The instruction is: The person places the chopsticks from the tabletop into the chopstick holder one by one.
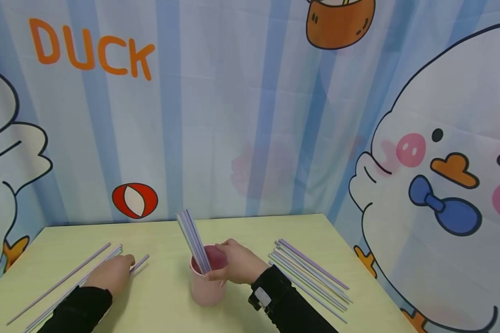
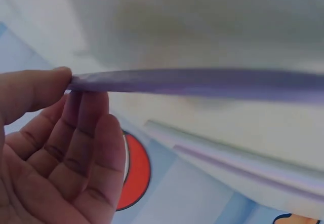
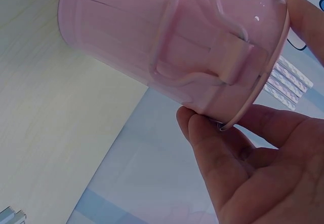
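Observation:
My left hand (image 1: 112, 273) is low over the left of the table, among thin straws. In the left wrist view its thumb and fingers pinch one end of a long purple straw (image 2: 202, 83). A pink metal bucket (image 1: 207, 293) stands near the table's middle, its wire handle (image 3: 167, 36) folded against the side in the right wrist view. Several straws (image 1: 194, 243) lean together in it, tilted to the left. With thumb and fingers, my right hand (image 1: 240, 262) grips the bucket's rim on the right side.
Left of the left hand, a single purple straw (image 1: 60, 283) lies by itself on the pale yellow table (image 1: 158, 319). A row of several pastel straws (image 1: 312, 282) lies on the right. Behind the table hangs a blue-and-white striped cloth (image 1: 216, 138) printed with ducks.

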`<state>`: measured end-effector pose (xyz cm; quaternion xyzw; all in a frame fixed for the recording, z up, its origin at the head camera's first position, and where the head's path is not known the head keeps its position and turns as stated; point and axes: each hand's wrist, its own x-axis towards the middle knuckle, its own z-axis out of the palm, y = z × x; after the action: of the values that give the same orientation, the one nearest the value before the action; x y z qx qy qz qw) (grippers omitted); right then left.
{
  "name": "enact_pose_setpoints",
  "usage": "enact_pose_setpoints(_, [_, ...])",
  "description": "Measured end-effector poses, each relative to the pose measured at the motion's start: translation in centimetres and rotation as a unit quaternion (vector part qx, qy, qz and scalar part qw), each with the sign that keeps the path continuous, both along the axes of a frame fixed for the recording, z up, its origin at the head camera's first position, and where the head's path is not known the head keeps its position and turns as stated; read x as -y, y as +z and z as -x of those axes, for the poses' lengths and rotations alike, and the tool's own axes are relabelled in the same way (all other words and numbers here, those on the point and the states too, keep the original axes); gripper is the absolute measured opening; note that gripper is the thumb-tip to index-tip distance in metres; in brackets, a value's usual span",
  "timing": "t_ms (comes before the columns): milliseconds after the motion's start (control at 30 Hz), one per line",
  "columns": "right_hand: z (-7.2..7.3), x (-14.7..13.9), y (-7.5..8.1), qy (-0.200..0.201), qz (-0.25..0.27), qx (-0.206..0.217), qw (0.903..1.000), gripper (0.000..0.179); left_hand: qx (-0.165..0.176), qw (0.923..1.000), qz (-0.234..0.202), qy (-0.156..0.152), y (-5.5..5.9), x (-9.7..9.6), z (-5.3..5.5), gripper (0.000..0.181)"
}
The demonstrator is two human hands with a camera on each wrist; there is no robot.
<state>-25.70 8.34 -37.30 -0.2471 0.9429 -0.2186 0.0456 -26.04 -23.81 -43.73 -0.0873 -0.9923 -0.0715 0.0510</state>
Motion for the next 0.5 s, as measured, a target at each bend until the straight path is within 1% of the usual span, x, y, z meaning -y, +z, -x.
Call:
enact_pose_setpoints(100, [0.0, 0.0, 0.0, -0.001, 0.001, 0.001, 1.0000, 0.077, -0.027, 0.9993, -0.027, -0.004, 1.2, -0.4, -0.1, 0.020])
enact_pose_setpoints(200, [0.1, 0.0, 0.0, -0.003, 0.001, 0.003, 1.0000, 0.077, -0.055, 0.9974, -0.047, -0.004, 2.7, -1.1, -0.4, 0.030])
enact_pose_setpoints(300, [0.0, 0.0, 0.0, 0.000, -0.004, -0.002, 1.0000, 0.078, -0.076, 0.9946, -0.070, -0.008, 4.3, -1.5, -0.8, 0.035])
enact_pose_setpoints(333, [0.0, 0.0, 0.0, 0.000, -0.006, -0.003, 1.0000, 0.078, -0.082, 0.9935, -0.079, -0.008, 4.8, -1.6, -0.8, 0.036])
enact_pose_setpoints(400, [0.0, 0.0, 0.0, 0.002, -0.008, -0.006, 1.0000, 0.079, -0.080, 0.9910, -0.107, -0.007, 5.6, -1.8, -1.0, 0.036])
enact_pose_setpoints(500, [-0.1, 0.0, 0.1, 0.003, -0.009, -0.007, 0.9999, 0.081, -0.081, 0.9842, -0.158, -0.003, 6.9, -2.1, -1.0, 0.034])
